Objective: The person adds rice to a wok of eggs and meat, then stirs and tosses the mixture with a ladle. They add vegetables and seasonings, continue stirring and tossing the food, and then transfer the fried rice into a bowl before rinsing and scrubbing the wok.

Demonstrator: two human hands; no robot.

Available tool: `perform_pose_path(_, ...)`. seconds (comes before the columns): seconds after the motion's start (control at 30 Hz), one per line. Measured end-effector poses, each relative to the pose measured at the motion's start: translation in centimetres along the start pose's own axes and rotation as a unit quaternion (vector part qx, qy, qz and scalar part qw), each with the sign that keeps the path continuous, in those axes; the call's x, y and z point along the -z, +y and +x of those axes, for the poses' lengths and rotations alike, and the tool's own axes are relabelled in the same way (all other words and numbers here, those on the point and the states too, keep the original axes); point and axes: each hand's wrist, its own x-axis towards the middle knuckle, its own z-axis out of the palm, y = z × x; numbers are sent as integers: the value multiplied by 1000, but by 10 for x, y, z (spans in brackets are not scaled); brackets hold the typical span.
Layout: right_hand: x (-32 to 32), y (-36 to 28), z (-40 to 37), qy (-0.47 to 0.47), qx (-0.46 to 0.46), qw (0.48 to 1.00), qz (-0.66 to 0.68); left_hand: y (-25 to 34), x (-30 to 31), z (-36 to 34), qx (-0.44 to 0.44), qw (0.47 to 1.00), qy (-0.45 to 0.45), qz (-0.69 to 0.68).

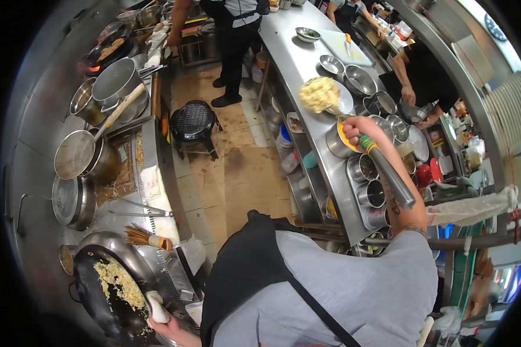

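Note:
My right hand [362,132] is closed round the metal handle of a ladle [391,173], wrapped with green and yellow bands. Pale yellow food [320,94] is heaped in the ladle's bowl, above a white plate [342,99] on the steel counter. Down at the lower left, my left hand [167,327] grips a folded white cloth [156,307] at the edge of a black wok [92,295]. More yellow food [120,282] lies spread inside that wok.
A black stool [193,121] stands in the aisle, with a person in black trousers [234,58] beyond it. Another person's hand [408,95] is across the steel counter [283,43]. Pots [116,84], a strainer [75,154] and a bamboo brush [150,237] line the left side.

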Motion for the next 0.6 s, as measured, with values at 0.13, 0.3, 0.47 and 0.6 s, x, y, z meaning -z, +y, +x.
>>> perform_pose_path(0.13,50,-32,47,227,162,867,-414,8,-34,-15,50,996,40,-64)
perform_pose_path(0.3,83,4,106,383,215,672,-596,0,-23,-7,76,993,15,-84)
perform_pose_path(0.47,82,25,104,410,208,638,-617,-6,-40,-10,63,993,29,-92)
perform_pose_path(0.6,117,41,125,431,313,584,-613,-16,-1,6,96,975,-108,-167)
